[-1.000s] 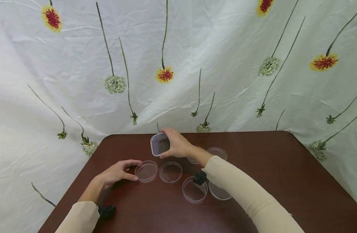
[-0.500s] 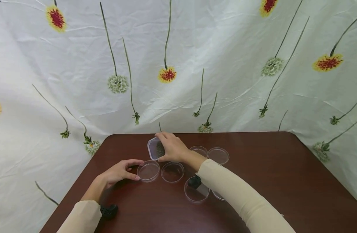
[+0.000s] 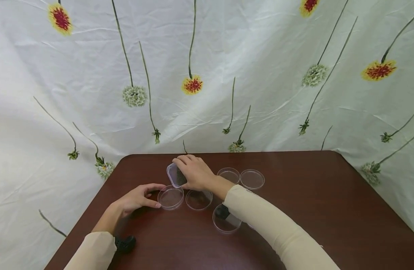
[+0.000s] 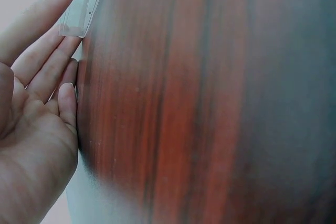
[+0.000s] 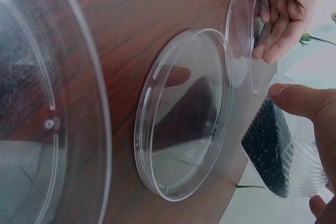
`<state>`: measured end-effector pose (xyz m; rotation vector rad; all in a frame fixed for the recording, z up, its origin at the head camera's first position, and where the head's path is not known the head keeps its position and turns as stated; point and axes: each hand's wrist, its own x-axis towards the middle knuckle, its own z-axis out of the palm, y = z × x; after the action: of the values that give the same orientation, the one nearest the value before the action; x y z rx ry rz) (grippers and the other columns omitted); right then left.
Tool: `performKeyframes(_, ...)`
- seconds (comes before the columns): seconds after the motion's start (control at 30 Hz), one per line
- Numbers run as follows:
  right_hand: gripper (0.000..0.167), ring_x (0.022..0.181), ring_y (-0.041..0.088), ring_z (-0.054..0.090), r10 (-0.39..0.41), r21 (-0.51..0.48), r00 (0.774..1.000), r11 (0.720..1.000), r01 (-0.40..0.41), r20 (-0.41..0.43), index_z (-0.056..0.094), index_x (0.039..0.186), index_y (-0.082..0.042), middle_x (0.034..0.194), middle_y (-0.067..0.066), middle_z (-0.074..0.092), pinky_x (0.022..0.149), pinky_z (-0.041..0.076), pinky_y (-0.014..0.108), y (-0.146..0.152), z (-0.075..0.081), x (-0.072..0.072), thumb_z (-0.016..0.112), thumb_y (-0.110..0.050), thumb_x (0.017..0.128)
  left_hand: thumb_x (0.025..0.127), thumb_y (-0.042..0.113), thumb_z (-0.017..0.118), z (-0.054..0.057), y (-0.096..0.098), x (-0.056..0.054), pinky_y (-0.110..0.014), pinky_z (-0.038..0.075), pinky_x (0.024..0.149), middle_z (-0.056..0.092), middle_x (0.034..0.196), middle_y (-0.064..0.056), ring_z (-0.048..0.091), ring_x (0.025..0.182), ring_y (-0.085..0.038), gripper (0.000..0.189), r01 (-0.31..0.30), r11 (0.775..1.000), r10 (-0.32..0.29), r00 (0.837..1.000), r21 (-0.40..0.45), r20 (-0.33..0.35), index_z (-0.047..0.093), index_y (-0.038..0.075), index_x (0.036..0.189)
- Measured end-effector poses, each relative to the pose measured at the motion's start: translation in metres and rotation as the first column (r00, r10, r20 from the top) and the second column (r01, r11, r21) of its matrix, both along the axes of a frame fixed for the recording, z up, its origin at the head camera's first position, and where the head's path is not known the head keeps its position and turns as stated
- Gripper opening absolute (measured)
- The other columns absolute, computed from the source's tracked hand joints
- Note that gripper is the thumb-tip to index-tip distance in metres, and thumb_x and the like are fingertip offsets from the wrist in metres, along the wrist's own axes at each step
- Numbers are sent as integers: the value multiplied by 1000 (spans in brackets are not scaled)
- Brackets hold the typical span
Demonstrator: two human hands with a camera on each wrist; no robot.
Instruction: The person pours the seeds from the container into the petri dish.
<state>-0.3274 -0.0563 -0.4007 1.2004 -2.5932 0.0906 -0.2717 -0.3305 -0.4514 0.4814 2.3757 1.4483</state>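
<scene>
My left hand [image 3: 136, 200] holds the leftmost clear petri dish [image 3: 170, 197] by its side, thumb on the near edge and a finger on the far edge. Just behind that dish, my right hand [image 3: 197, 174] grips a clear plastic tub [image 3: 172, 174], tipped to the left. Dark granular material [image 5: 269, 145] is banked against the tub's wall in the right wrist view. Close on the right of the held dish lies a second petri dish [image 3: 198, 200], partly covered by the right hand. In the left wrist view the held dish [image 4: 73, 27] shows at the fingertips.
Two more petri dishes [image 3: 252, 179] lie side by side farther back, and another petri dish [image 3: 226, 225] sits nearer, partly under the right forearm. They rest on a dark red-brown table [image 3: 301, 180]. A flower-printed white cloth [image 3: 267, 75] hangs behind it.
My right hand has moved left and slightly nearer with the tub, which is tipped more toward the leftmost dish. The left hand and its dish have stayed in place.
</scene>
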Motion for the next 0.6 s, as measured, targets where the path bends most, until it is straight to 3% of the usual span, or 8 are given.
performKeyframes(0.2, 98, 143, 26, 37, 35, 70, 998, 997, -31, -61, 37, 159, -18, 156, 2, 42, 110, 39, 44, -3, -1, 2, 86, -53, 81, 88, 14, 85, 1, 0, 1, -46, 42, 106, 55, 145, -18, 43, 137, -39, 69, -6, 1000, 6, 1000, -21, 3, 53, -2, 147)
performKeyframes(0.43, 99, 143, 27, 36, 67, 137, 989, 989, -48, -134, 36, 158, -18, 155, 2, 41, 111, 38, 45, -4, -4, 3, 87, -52, 81, 88, 12, 84, 2, 0, 0, -53, 39, 109, 54, 145, -21, 42, 138, -42, 70, 3, 1000, -3, 1000, -5, 7, 51, -4, 147)
performKeyframes(0.6, 97, 142, 27, 37, 93, 134, 982, 988, -71, -164, 38, 157, -17, 153, 2, 43, 111, 38, 45, -5, -5, 3, 88, -50, 80, 88, 11, 84, 2, 1, 1, -35, 47, 100, 52, 146, -22, 43, 137, -42, 70, -3, 1000, 2, 1000, 10, 23, 50, -5, 148)
